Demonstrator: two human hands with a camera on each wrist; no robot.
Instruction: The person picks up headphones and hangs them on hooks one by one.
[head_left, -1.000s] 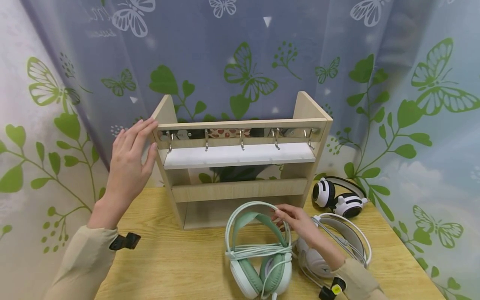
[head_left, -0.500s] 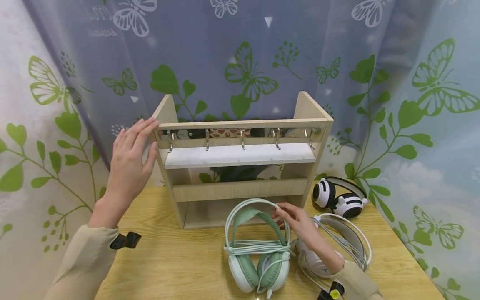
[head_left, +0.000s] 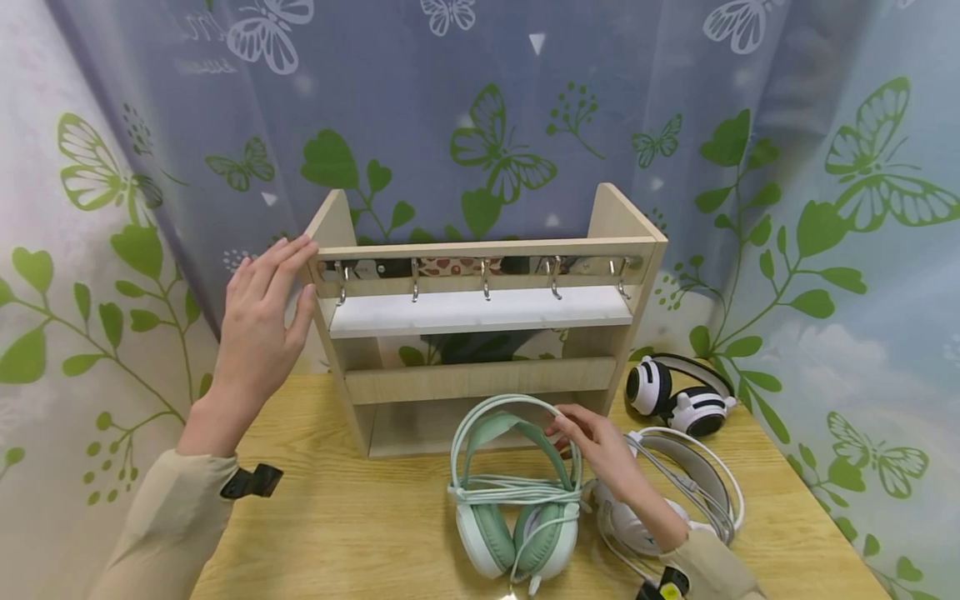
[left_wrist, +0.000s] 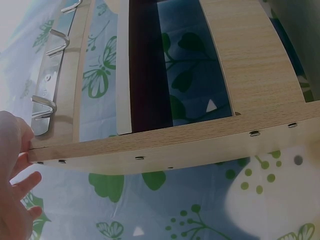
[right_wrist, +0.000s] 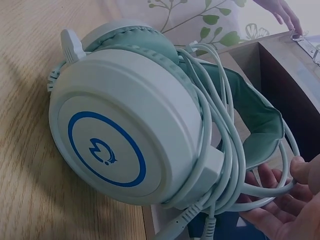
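Note:
My right hand [head_left: 596,446] holds mint-green and white headphones [head_left: 487,546] by the side of their thin headband, thumb and fingers around it in the right wrist view. Their cable [right_wrist: 225,135] is wound in several loops across the frame between the ear cups. The ear cups hang low, close over the table in front of the rack. My left hand [head_left: 258,321] rests against the upper left corner of the wooden rack [head_left: 480,379], its fingers mostly straight along the side panel. A row of several metal hooks [head_left: 486,279] runs below the rack's top bar.
White headphones [head_left: 637,525] with a grey cable lie on the wooden table [head_left: 337,533] beneath my right forearm. Black and white headphones [head_left: 693,408] lie behind them, right of the rack. A patterned curtain [head_left: 420,108] hangs close behind everything.
The mint-green headphones have risen slightly, held in my right hand. My left hand has stayed at the rack's corner.

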